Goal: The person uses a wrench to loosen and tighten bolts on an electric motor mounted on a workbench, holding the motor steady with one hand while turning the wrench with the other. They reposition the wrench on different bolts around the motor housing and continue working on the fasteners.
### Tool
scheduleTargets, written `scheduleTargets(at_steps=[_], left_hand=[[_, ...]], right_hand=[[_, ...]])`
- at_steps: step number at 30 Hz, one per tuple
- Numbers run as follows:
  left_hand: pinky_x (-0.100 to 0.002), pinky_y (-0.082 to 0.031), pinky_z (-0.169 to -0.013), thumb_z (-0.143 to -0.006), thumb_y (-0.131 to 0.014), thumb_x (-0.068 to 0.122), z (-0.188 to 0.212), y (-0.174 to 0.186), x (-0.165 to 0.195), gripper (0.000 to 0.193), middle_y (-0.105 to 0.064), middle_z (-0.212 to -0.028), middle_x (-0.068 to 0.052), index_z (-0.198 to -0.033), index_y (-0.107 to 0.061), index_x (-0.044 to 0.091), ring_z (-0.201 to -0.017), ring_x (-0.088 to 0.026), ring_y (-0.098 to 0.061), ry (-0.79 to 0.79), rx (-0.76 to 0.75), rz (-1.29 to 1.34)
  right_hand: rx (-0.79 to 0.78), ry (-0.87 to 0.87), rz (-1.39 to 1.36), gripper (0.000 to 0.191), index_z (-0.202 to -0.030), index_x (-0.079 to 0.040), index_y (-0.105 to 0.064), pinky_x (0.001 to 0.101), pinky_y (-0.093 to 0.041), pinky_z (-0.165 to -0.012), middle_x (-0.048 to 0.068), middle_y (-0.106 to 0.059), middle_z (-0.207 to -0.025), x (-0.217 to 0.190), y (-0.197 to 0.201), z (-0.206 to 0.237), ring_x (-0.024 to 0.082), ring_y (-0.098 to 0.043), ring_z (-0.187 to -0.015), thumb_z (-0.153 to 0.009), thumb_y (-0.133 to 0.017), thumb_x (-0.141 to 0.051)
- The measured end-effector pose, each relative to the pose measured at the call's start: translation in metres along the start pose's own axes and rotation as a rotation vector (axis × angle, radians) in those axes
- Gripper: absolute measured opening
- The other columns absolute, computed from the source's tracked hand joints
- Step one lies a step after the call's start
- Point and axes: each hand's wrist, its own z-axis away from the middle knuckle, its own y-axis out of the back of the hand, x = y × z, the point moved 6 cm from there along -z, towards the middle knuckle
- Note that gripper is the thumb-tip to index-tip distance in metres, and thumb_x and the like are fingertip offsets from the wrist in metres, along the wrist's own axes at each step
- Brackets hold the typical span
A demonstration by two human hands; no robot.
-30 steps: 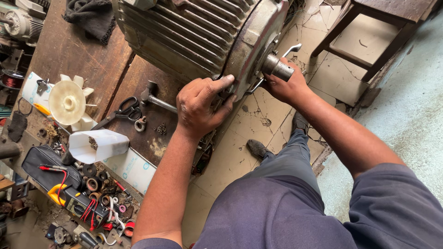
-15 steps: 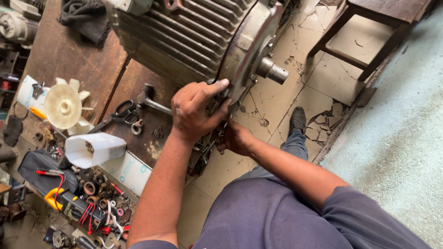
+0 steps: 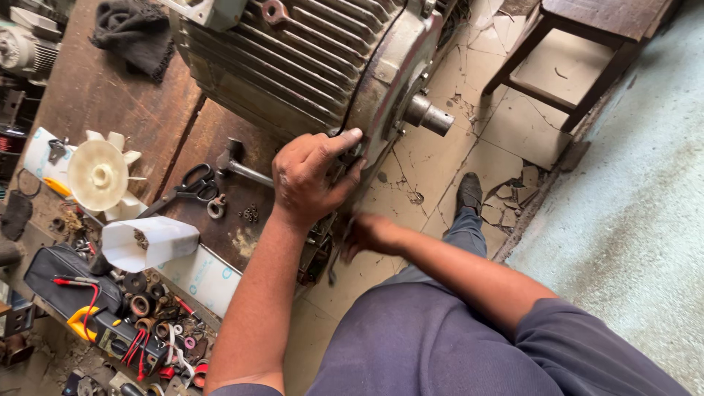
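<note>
A big grey ribbed electric motor [image 3: 293, 59] lies on a wooden bench [image 3: 95, 95], its steel shaft [image 3: 429, 115] sticking out to the right. My left hand [image 3: 312, 180] grips the rim of the motor's end cover [image 3: 385, 88], fingers over the edge and thumb under it. My right hand [image 3: 370, 233] is blurred and low beside the bench edge, well below the shaft. It looks closed, with a slim grey spanner [image 3: 332, 273] poking down from the fist.
A hammer [image 3: 236, 167], black scissors [image 3: 187, 187], a white plastic fan [image 3: 99, 174] and a white cut container [image 3: 150, 242] lie left of my arm. A multimeter with red leads [image 3: 81, 312] sits among several small parts. A wooden stool [image 3: 579, 44] stands on cracked tiles.
My right hand left the motor shaft and dropped down and left to the bench edge. My left hand stayed on the end cover rim. The view shifted slightly.
</note>
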Motion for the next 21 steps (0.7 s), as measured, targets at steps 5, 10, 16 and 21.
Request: scheduleTargets(at_steps=[5,10,16,21], left_hand=[[-0.037,-0.052,-0.068,-0.088,-0.085,0.013,-0.002,0.001,0.000,0.045,-0.062,-0.079,-0.003,-0.128,-0.066,0.016,-0.071,-0.021,-0.063,0.001,-0.006,-0.010],[-0.039,-0.051,-0.070,-0.087,-0.085,0.012,-0.001,0.002,0.001,0.046,-0.062,-0.081,-0.005,-0.129,-0.066,0.015,-0.074,-0.024,-0.062,-0.008,-0.015,-0.002],[-0.036,-0.053,-0.074,-0.088,-0.085,0.013,0.002,0.002,-0.005,0.047,-0.065,-0.082,-0.003,-0.130,-0.065,0.018,-0.075,-0.022,-0.064,0.019,-0.023,0.091],[-0.034,-0.057,-0.080,-0.094,-0.080,0.027,0.016,0.032,-0.035,0.044,-0.063,-0.107,-0.006,-0.133,-0.061,0.020,-0.096,-0.020,-0.063,0.298,0.245,0.277]], right_hand=[[0.479,0.232,1.112,0.040,-0.130,-0.003,-0.060,0.0478,-0.052,-0.090,0.021,-0.069,-0.114,-0.029,0.027,0.026,0.038,-0.067,-0.105,-0.107,-0.049,-0.034],[0.908,0.328,2.012,0.027,-0.105,-0.009,-0.061,0.0489,-0.055,-0.073,0.016,-0.065,-0.098,-0.151,0.067,0.078,0.038,-0.067,-0.092,-0.086,-0.071,-0.026],[0.769,0.436,2.143,0.038,-0.124,-0.014,-0.064,0.0486,-0.056,-0.080,0.012,-0.066,-0.101,-0.224,0.058,0.078,0.037,-0.065,-0.096,-0.090,-0.073,-0.030],[0.832,0.162,2.099,0.051,-0.134,-0.012,-0.058,0.0532,-0.053,-0.084,0.017,-0.069,-0.116,-0.232,0.056,0.070,0.038,-0.066,-0.107,-0.093,-0.068,-0.040]])
